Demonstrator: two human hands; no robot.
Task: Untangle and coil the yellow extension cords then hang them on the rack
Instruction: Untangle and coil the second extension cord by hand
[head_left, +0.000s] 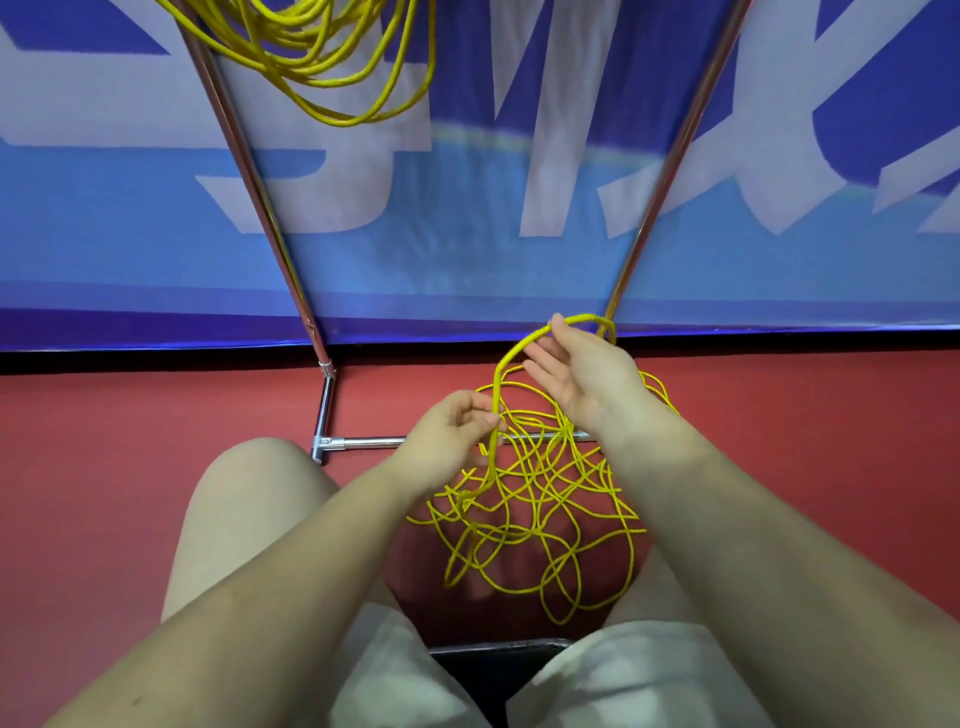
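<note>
While the left hand (457, 431) pinches a strand of thin yellow cord between thumb and curled fingers, the right hand (576, 374) is raised beyond it with its fingers nearly straight and the palm turned toward the left. The same strand arches up from the left hand's pinch and passes over the right hand's fingertips (558, 323), then drops down behind that hand. Below the pinch, the strand runs down into the tangled heap of yellow extension cord (540, 514), which lies in loose crossing loops on the red floor (779, 441) between the person's bare knees. The heap spreads over the chrome base bar of the metal rack (363, 442), and part of that bar is hidden under it. Two slanted chrome poles of the rack rise from the floor, one to the left (260, 192) and one to the right (670, 156). At the top left, a coiled bundle of yellow cord (311, 57) hangs in loops, its upper part cut off by the frame. Behind the rack stands a blue banner with large white lettering (467, 208). The person wears pale shorts (623, 675).
</note>
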